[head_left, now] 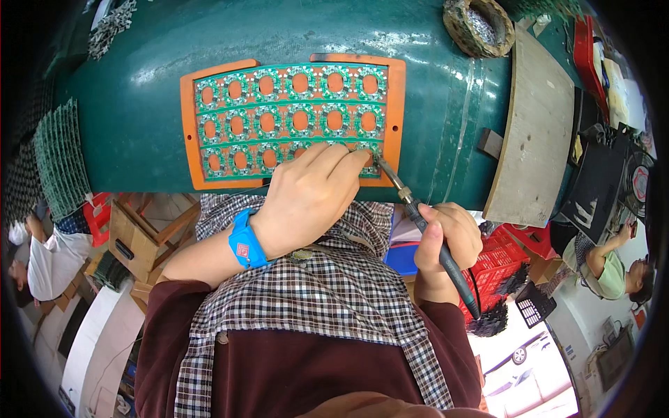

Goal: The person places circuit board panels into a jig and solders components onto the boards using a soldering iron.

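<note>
A panel of green ring-shaped circuit boards (300, 104) lies in rows in an orange frame (398, 104) on the green table. My right hand (449, 240) is closed round the dark handle of a soldering iron (426, 221). The iron's metal tip points up and left, reaching the lower right board of the panel. Over the panel's bottom row rests my left hand (313, 191), its fingers bent and drawn together, fingertips beside the iron's tip. Whatever those fingers may pinch is hidden. A blue band (247, 240) circles my left wrist.
At the back right stands a rough bowl (479, 28) with shiny bits in it. A wooden board (533, 132) lies along the table's right side. Stacked green panels (63, 150) stand at the left edge. Red crates (498, 261) and other people are beyond the table.
</note>
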`<state>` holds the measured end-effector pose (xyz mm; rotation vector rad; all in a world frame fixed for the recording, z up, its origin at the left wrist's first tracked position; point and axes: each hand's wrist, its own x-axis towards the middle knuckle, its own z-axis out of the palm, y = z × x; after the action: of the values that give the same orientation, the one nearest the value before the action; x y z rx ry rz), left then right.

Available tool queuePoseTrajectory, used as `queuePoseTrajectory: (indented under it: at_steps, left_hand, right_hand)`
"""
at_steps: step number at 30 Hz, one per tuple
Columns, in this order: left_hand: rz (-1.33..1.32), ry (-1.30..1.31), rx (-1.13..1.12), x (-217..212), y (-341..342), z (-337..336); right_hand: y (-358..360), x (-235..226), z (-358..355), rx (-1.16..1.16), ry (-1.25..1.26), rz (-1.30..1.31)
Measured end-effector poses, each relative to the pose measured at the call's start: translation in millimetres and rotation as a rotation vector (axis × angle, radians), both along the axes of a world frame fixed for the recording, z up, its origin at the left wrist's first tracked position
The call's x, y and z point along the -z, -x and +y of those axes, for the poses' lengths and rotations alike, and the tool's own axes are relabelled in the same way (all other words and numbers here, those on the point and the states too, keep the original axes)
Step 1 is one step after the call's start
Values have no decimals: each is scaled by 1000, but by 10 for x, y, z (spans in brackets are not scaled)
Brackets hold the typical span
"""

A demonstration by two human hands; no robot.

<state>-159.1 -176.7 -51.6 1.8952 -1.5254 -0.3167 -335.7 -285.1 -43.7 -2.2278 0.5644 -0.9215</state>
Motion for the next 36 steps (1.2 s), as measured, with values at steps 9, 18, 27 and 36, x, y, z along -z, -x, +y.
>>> queuePoseTrajectory:
  at_steps: [9, 18, 27, 36]
  left_hand:
    - [46, 8, -43, -80, -26, 87]
    - [88, -6, -106, 6, 0, 174]
    - [2, -22, -83, -129, -96, 127]
    - [-27, 27, -175, 33, -154, -70]
  right_hand:
    - [89, -24, 99, 33, -38, -24]
    - [-47, 43, 131, -44, -4, -18]
    - [-40, 36, 95, 29, -50, -112]
    - [-291, 47, -80, -61, -59, -51]
